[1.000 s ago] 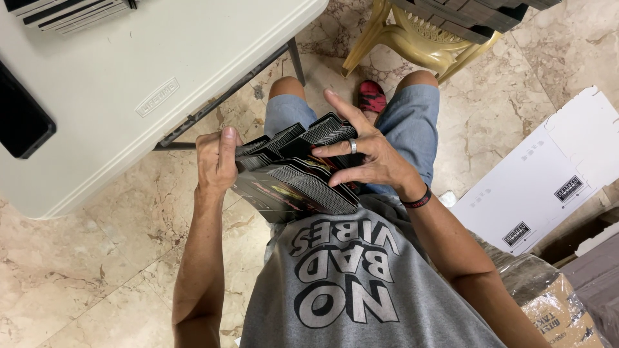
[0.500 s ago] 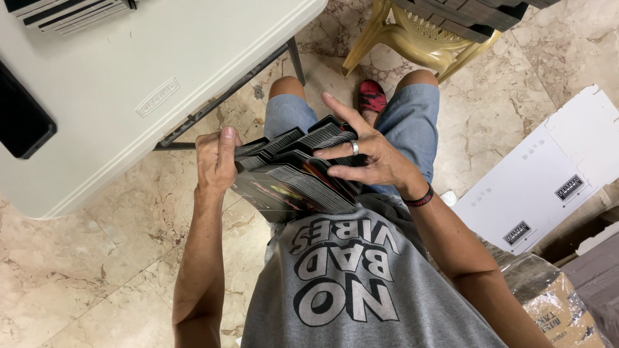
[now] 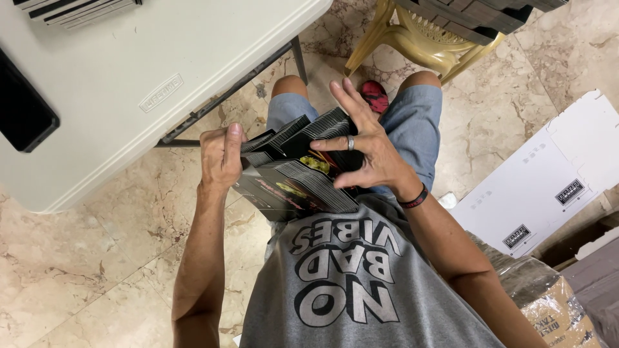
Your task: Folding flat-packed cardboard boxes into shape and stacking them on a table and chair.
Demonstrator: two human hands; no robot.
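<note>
- The left hand (image 3: 220, 158) is curled shut around the left edge of a thick stack of dark flat cartons (image 3: 293, 171), thumb lying straight up along the stack's side
- The right hand (image 3: 362, 151) rests on the right part of that stack with fingers spread wide; the thumb (image 3: 348, 177) presses the lower bundle, the ringed finger (image 3: 332, 143) lies across the middle, and two fingers point up past the top edge
- The stack is fanned into two or three bundles, held in the air above the person's lap, in front of the grey printed T-shirt (image 3: 351, 283); a yellow-green picture shows on the exposed faces, though what it depicts is too small to tell
- A dark band (image 3: 414, 200) circles the right wrist
- Below the stack are blue denim shorts (image 3: 412, 122) and a red shoe (image 3: 374, 95) on the marble floor (image 3: 77, 270)
- A white folding table (image 3: 161, 71) stands to the left, bearing a black flat object (image 3: 22, 113) and more dark sheets (image 3: 74, 9) at its far edge
- A yellow plastic chair (image 3: 419, 45) loaded with dark stacks stands ahead; flat white cardboard (image 3: 548, 174) lies to the right, near a wrapped brown bundle (image 3: 548, 303)
</note>
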